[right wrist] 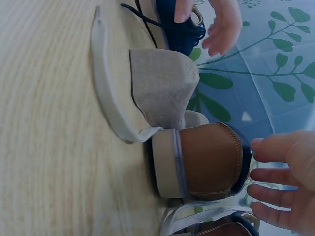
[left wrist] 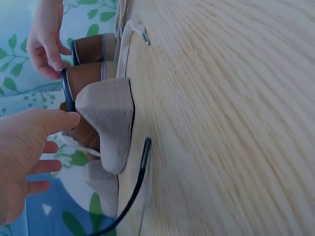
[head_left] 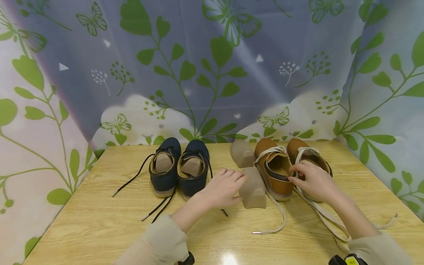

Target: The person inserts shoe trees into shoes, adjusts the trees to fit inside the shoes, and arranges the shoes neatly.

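Note:
In the head view my left hand (head_left: 223,189) hovers between the navy shoes and two beige shoe inserts, with its fingers loose and nothing in them. The nearer shoe insert (head_left: 253,189) lies beside the left brown shoe (head_left: 279,186); the farther shoe insert (head_left: 241,152) lies behind it. My right hand (head_left: 314,180) is at that brown shoe's heel collar. Its fingers look fairly straight in the right wrist view, the thumb at the dark collar (right wrist: 243,164). The right brown shoe (head_left: 306,156) is partly hidden behind this hand.
Two navy shoes, the left (head_left: 163,180) and right (head_left: 193,180), hold beige inserts and trail loose black laces (head_left: 132,176). Long cream laces (head_left: 279,213) from the brown shoes spread over the wooden table (head_left: 99,221). A patterned cloth (head_left: 198,92) hangs behind.

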Tool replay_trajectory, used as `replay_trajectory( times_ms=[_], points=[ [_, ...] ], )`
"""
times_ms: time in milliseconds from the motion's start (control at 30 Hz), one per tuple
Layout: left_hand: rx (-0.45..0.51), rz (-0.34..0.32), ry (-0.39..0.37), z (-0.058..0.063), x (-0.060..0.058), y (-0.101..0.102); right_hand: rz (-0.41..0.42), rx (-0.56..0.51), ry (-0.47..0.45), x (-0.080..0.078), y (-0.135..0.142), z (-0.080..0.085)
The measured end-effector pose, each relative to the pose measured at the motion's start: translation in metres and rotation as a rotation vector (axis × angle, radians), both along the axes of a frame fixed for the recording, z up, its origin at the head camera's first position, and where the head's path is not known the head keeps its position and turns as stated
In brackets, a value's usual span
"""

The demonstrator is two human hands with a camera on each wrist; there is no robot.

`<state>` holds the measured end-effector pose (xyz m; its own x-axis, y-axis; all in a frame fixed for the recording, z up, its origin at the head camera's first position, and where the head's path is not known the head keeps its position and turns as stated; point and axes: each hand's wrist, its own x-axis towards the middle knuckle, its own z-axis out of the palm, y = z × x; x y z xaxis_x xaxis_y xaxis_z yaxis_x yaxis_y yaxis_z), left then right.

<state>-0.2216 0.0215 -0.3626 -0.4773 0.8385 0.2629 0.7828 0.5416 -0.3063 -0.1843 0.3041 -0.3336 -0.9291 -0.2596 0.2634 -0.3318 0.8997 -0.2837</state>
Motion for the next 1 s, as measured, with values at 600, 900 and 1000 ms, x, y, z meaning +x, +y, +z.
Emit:
replay_trajectory(
  times_ms=[600, 900, 1000],
  points=[
    [-0.222, -0.108, -0.101, -0.009, 0.001, 0.041, 0.013, 0.02, 0.033, 0.001, 0.001, -0.013],
    [-0.259, -0.132, -0.031, -0.014, 0.001, 0.044, 0.013, -0.002, 0.061, 0.001, 0.001, -0.015],
    [-0.261, -0.111, -0.017, -0.015, 0.003, 0.046, 0.014, -0.002, 0.069, 0.002, 0.002, -0.016]
  ],
)
